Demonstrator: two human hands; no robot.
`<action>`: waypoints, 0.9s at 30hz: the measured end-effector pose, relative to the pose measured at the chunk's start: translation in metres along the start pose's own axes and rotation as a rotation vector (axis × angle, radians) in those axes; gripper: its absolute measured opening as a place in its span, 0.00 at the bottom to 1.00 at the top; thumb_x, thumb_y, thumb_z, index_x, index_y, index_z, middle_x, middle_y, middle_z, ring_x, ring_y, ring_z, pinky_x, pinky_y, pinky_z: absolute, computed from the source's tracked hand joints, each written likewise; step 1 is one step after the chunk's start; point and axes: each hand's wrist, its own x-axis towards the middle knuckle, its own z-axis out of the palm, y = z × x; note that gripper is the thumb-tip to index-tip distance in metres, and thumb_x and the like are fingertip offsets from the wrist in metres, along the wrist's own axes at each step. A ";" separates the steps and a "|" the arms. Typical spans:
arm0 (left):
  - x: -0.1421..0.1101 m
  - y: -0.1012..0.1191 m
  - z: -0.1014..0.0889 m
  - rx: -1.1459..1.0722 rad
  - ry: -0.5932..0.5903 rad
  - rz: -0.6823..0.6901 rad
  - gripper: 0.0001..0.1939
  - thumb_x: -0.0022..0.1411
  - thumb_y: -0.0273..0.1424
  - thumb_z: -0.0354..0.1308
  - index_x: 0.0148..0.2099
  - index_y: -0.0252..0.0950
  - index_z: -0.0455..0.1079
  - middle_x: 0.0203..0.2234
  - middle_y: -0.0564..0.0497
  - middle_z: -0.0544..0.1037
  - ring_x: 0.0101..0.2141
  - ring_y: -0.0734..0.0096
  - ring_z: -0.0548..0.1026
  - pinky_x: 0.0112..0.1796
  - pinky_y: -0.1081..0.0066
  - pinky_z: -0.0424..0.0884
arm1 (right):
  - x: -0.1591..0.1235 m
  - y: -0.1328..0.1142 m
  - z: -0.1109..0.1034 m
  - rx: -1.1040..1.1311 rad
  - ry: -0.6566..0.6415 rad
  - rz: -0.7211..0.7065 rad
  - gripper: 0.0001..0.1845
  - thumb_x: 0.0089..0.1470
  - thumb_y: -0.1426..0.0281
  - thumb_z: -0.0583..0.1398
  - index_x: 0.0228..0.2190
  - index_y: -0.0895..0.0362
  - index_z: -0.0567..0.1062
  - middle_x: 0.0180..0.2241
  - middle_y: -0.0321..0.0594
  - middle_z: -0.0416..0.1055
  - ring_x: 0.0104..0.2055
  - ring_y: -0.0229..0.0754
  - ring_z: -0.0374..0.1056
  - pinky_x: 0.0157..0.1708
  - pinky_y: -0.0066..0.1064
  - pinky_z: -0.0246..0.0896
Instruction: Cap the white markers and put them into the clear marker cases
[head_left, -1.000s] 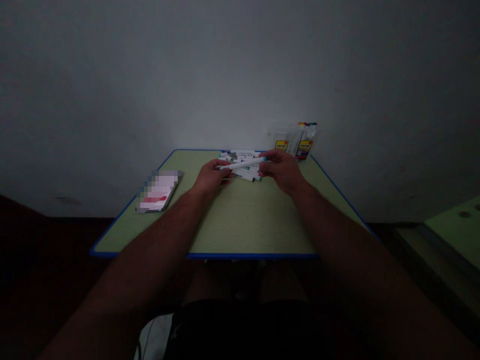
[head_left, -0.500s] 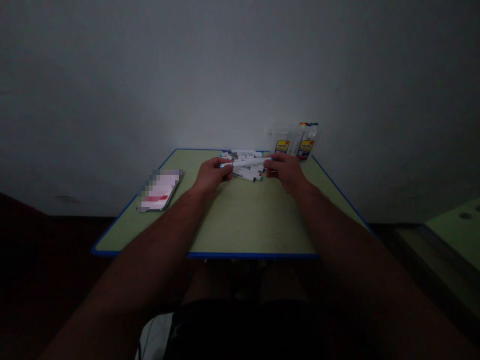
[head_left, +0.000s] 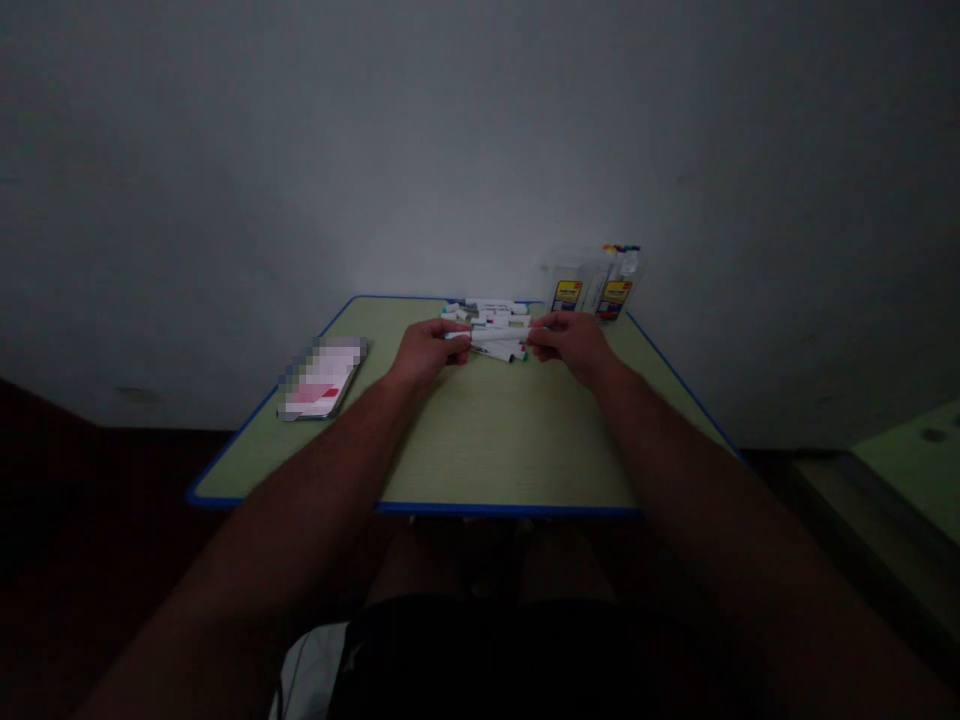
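Observation:
Between my two hands a white marker (head_left: 499, 336) is held level, above the far part of the table. My left hand (head_left: 433, 345) pinches its left end, and my right hand (head_left: 568, 340) pinches its right end. Fingers cover parts of both ends. Just behind and below it lies a loose pile of white markers (head_left: 491, 308), some with green, teal or red ends. To the right of the pile stand clear plastic marker cases (head_left: 568, 295) with yellow and dark labels; the right one holds several colour-capped markers (head_left: 621, 265).
The pale green table (head_left: 495, 440) has a blue edge and stands against a grey wall (head_left: 450, 150). A phone (head_left: 322, 378) with a blurred screen lies at its left side. Another greenish surface (head_left: 915, 460) is at the far right.
Both hands have lowered slightly with the marker, which stays pinched at its two ends. The view has shifted a little. The pile and cases look the same.

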 end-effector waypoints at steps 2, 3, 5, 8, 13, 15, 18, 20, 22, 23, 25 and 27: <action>-0.001 0.000 0.000 -0.005 0.003 -0.014 0.06 0.49 0.18 0.66 0.31 0.30 0.75 0.21 0.51 0.76 0.19 0.77 0.71 0.26 0.72 0.73 | 0.000 0.000 -0.001 0.001 -0.014 -0.008 0.08 0.45 0.76 0.70 0.27 0.59 0.76 0.21 0.37 0.76 0.20 0.33 0.69 0.20 0.24 0.68; -0.001 0.000 0.000 -0.008 0.005 -0.019 0.06 0.48 0.17 0.66 0.30 0.30 0.75 0.21 0.50 0.77 0.20 0.77 0.71 0.27 0.71 0.73 | 0.000 0.001 -0.002 0.001 -0.020 -0.011 0.08 0.45 0.76 0.70 0.27 0.59 0.76 0.21 0.37 0.76 0.20 0.33 0.69 0.20 0.24 0.68; -0.001 0.000 0.001 -0.013 0.011 -0.026 0.07 0.48 0.17 0.66 0.30 0.30 0.75 0.23 0.49 0.77 0.21 0.76 0.72 0.28 0.70 0.73 | 0.000 0.000 -0.002 0.003 -0.029 -0.016 0.08 0.45 0.76 0.70 0.27 0.60 0.76 0.21 0.37 0.76 0.20 0.33 0.69 0.21 0.24 0.68; -0.002 0.000 0.001 -0.017 0.018 -0.034 0.06 0.48 0.17 0.66 0.30 0.29 0.75 0.22 0.49 0.77 0.21 0.76 0.72 0.29 0.70 0.74 | -0.001 -0.001 -0.002 -0.001 -0.030 -0.022 0.08 0.45 0.76 0.71 0.27 0.60 0.76 0.22 0.38 0.76 0.19 0.33 0.69 0.21 0.25 0.69; -0.002 0.000 0.004 -0.047 0.034 0.002 0.07 0.46 0.17 0.66 0.30 0.30 0.75 0.23 0.49 0.78 0.22 0.75 0.74 0.29 0.70 0.76 | -0.004 -0.004 -0.001 0.008 -0.025 -0.035 0.09 0.45 0.76 0.71 0.28 0.60 0.76 0.21 0.37 0.76 0.19 0.33 0.69 0.21 0.24 0.69; -0.002 0.000 0.004 -0.061 0.029 0.025 0.07 0.45 0.18 0.67 0.30 0.30 0.75 0.23 0.50 0.78 0.22 0.75 0.74 0.29 0.70 0.76 | -0.004 -0.005 -0.001 0.022 -0.014 -0.036 0.08 0.45 0.77 0.70 0.28 0.61 0.76 0.21 0.38 0.76 0.19 0.33 0.69 0.20 0.23 0.69; -0.002 -0.002 0.004 -0.066 0.005 0.034 0.07 0.45 0.18 0.67 0.30 0.29 0.75 0.22 0.50 0.78 0.21 0.75 0.74 0.29 0.71 0.76 | -0.003 -0.005 -0.002 0.027 -0.009 -0.033 0.06 0.45 0.79 0.68 0.27 0.61 0.76 0.21 0.38 0.76 0.18 0.33 0.69 0.20 0.24 0.69; -0.002 -0.002 0.004 -0.062 -0.010 0.042 0.07 0.46 0.19 0.67 0.30 0.29 0.75 0.22 0.50 0.78 0.21 0.75 0.74 0.29 0.71 0.76 | -0.002 -0.004 -0.003 0.037 -0.010 -0.033 0.06 0.45 0.79 0.68 0.28 0.61 0.77 0.20 0.37 0.75 0.18 0.32 0.68 0.20 0.24 0.69; -0.001 -0.003 0.004 -0.063 -0.015 0.056 0.07 0.46 0.19 0.68 0.31 0.29 0.75 0.23 0.50 0.78 0.22 0.75 0.74 0.29 0.71 0.76 | -0.001 -0.002 -0.003 0.047 -0.004 -0.034 0.06 0.46 0.78 0.68 0.29 0.61 0.77 0.21 0.36 0.75 0.19 0.33 0.69 0.19 0.23 0.68; 0.000 -0.004 0.004 -0.065 -0.012 0.060 0.08 0.46 0.20 0.68 0.31 0.29 0.75 0.23 0.50 0.78 0.22 0.75 0.75 0.30 0.71 0.76 | 0.000 -0.002 -0.002 0.049 0.003 -0.035 0.06 0.46 0.78 0.68 0.30 0.61 0.77 0.21 0.36 0.75 0.19 0.33 0.69 0.19 0.23 0.68; 0.001 -0.005 0.004 -0.073 -0.005 0.060 0.09 0.46 0.20 0.69 0.33 0.29 0.76 0.24 0.50 0.78 0.23 0.75 0.75 0.31 0.70 0.76 | 0.001 -0.001 -0.002 0.040 0.017 -0.033 0.06 0.47 0.77 0.67 0.30 0.60 0.77 0.22 0.36 0.76 0.20 0.34 0.70 0.18 0.23 0.67; 0.002 -0.006 0.005 -0.079 -0.010 0.060 0.11 0.46 0.20 0.69 0.35 0.29 0.76 0.24 0.51 0.78 0.23 0.75 0.74 0.32 0.69 0.77 | 0.002 0.001 -0.001 0.022 0.034 -0.023 0.05 0.48 0.77 0.67 0.30 0.60 0.77 0.23 0.36 0.76 0.20 0.33 0.69 0.17 0.23 0.66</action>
